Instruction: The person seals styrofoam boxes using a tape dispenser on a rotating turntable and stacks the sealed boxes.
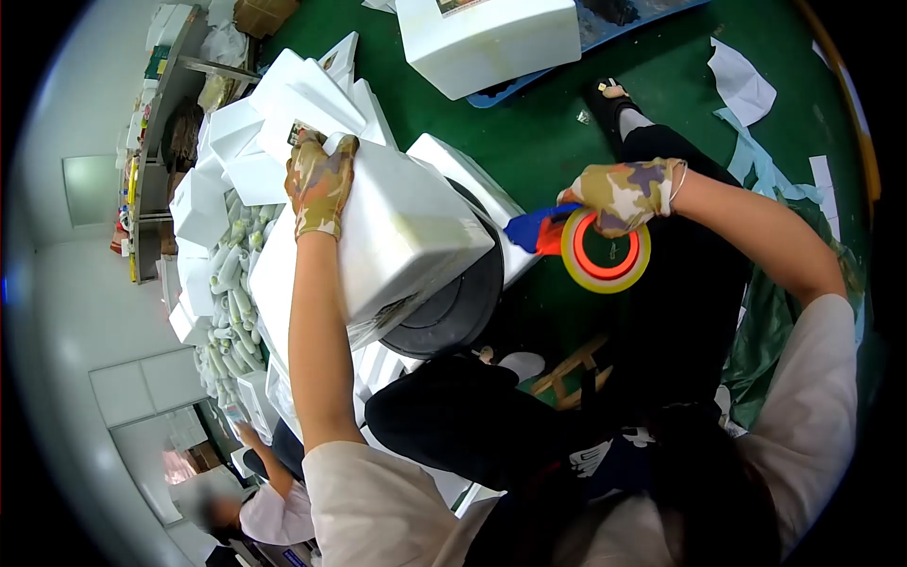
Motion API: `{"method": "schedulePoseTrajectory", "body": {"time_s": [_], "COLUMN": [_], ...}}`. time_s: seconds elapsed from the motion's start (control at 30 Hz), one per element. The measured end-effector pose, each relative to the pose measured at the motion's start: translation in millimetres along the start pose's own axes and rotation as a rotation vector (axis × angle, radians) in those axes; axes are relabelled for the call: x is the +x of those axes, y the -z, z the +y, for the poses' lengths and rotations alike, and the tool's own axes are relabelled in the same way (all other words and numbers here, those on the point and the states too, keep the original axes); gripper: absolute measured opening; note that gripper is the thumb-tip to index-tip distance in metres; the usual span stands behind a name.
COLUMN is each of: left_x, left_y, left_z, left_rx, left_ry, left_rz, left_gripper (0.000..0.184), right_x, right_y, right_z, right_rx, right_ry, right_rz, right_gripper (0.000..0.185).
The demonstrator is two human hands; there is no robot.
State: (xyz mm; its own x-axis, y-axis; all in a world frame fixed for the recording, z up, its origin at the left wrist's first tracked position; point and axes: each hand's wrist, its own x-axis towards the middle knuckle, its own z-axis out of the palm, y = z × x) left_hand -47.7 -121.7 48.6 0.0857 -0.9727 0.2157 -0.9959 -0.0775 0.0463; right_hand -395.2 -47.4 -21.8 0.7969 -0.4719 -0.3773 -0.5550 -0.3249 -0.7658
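Label by left hand holding white box is unreadable.

The left hand, in a patchy glove, rests on a big white box. The right hand, gloved too, holds a blue and red tape cutter with a yellow tape roll. A round black thing shows under the box. Another person is at the lower left.

Green floor in front of loaded shelving, white wall behind that shelving, pale rectangular panel beyond the shelving
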Motion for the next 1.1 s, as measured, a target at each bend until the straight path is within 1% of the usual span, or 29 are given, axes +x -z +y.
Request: {"method": "schedulePoseTrajectory", "body": {"time_s": [0.03, 0.07, 0.13, 0.2, 0.27, 0.3, 0.33, 0.4, 0.47, 0.5, 0.53, 0.57, 0.6, 0.63, 0.67, 0.7, 0.73, 0.77, 0.8, 0.83, 0.87, 0.93, 0.97, 1.0, 1.03, 1.07, 1.1], "left_x": [-0.2, -1.0, -0.9, 1.2, 1.9, 2.6, 1.3, -3.3, -3.8, -5.2, -8.1, -8.2, -4.5, -3.4, -2.5, -14.6, -33.5, -65.9, -98.1, -130.6, -163.3, -181.9, -187.0, -194.1, -212.8, -235.3, -264.3], "left_y": [-2.1, 1.2, 7.4, 2.4, 0.1, 0.2, 0.9, 2.0, 1.1, 1.0, 3.7, 8.1, 6.4, 3.9, 6.5, 14.1, 21.6, 35.4, 23.0, 10.5, -1.7, -82.0, -88.2, -90.4, -98.8, -96.1, -99.7], "left_z": [-2.0, 1.6, 9.0, 4.8, 2.2, 2.6, 2.6, 5.1, 10.7, 8.6, 5.5, 9.9, 7.2, 5.6, 3.9, 12.0, 30.5, 56.6, 74.2, 91.6, 109.1, 86.6, 65.2, 36.2, 3.0, -25.6, -62.4], "left_rx": [0.005, 0.006, -0.046, -0.039, -0.031, -0.033, -0.034, -0.010, 0.032, 0.029, 0.030, 0.023, -0.031, -0.085, -0.133, -0.218, -0.297, -0.526, -0.642, -0.770, -0.870, -1.056, -1.144, -1.218, -1.072, -1.175, -1.195], "left_ry": [-0.033, -0.035, 0.099, 0.103, 0.108, 0.111, 0.114, 0.103, 0.078, 0.060, 0.047, 0.090, 0.074, 0.021, -0.032, -0.211, -0.395, -0.437, -0.576, -0.675, -0.717, -0.507, -0.213, 0.078, 0.078, 0.393, 0.462], "left_rz": [0.042, 0.040, -0.045, -0.024, -0.003, -0.002, 0.002, 0.010, 0.042, 0.044, 0.050, 0.033, 0.048, 0.090, 0.137, 0.345, 0.562, 0.557, 0.322, 0.044, -0.232, -0.266, -0.183, -0.103, 0.065, 0.115, 0.296], "left_gripper": [0.048, 0.048, 0.051, 0.051, 0.051, 0.051, 0.052, 0.052, 0.049, 0.048, 0.047, 0.046, 0.045, 0.041, 0.037, 0.032, 0.028, 0.021, 0.017, 0.014, 0.011, 0.016, 0.016, 0.017, 0.021, 0.020, 0.019], "right_x": [4.1, 10.3, 21.9, 35.6, 54.7, 63.3, 69.8, 86.0, 119.1, 125.0, 124.1, 125.7, 118.8, 93.4, 71.2, 37.5, 17.8, -5.4, -18.4, -22.3, -20.1, 3.6, 26.1, 41.9, 62.1, 82.1, 111.2], "right_y": [-6.0, -11.0, -14.3, -23.0, -29.1, -30.9, -31.4, -32.8, -56.2, -66.0, -67.1, -82.6, -101.5, -99.8, -108.9, -93.1, -103.3, -87.4, -84.6, -77.7, -72.6, -43.7, -36.3, -24.3, -14.4, -5.7, 2.2], "right_z": [-0.4, -2.2, -6.6, -9.7, -14.4, -17.1, -19.8, -12.9, -18.4, -30.9, -25.8, -18.4, -13.4, -10.7, 11.4, 9.1, 41.4, 40.0, 54.9, 64.5, 69.9, 59.9, 73.9, 63.0, 51.0, 44.5, 59.0], "right_rx": [0.040, 0.008, -0.101, -0.169, -0.158, -0.193, -0.180, -0.123, -0.375, -0.352, -0.274, -0.214, -0.150, -0.173, 0.108, 0.033, 0.101, 0.071, 0.109, 0.086, 0.479, 0.520, 0.584, 0.440, 0.395, 0.351, 0.300], "right_ry": [-0.006, 0.007, 0.045, 0.199, 0.223, 0.241, 0.190, 0.192, 0.265, 0.263, 0.371, 0.284, 0.188, 0.160, 0.360, 0.147, 0.219, -0.070, -0.058, -0.082, -0.108, -0.129, -0.036, 0.017, -0.028, -0.072, 0.002], "right_rz": [0.013, 0.010, -0.073, -0.017, -0.019, 0.021, 0.021, 0.013, 0.006, 0.101, 0.158, 0.263, 0.364, 0.323, 0.493, 0.318, 0.478, 0.370, 0.505, 0.585, 0.617, 0.535, 0.477, 0.516, 0.550, 0.579, 0.567], "right_gripper": [0.050, 0.045, 0.047, 0.042, 0.042, 0.041, 0.039, 0.034, 0.030, 0.029, 0.030, 0.031, 0.032, 0.038, 0.037, 0.040, 0.039, 0.041, 0.044, 0.046, 0.044, 0.045, 0.045, 0.045, 0.044, 0.043, 0.043]}}
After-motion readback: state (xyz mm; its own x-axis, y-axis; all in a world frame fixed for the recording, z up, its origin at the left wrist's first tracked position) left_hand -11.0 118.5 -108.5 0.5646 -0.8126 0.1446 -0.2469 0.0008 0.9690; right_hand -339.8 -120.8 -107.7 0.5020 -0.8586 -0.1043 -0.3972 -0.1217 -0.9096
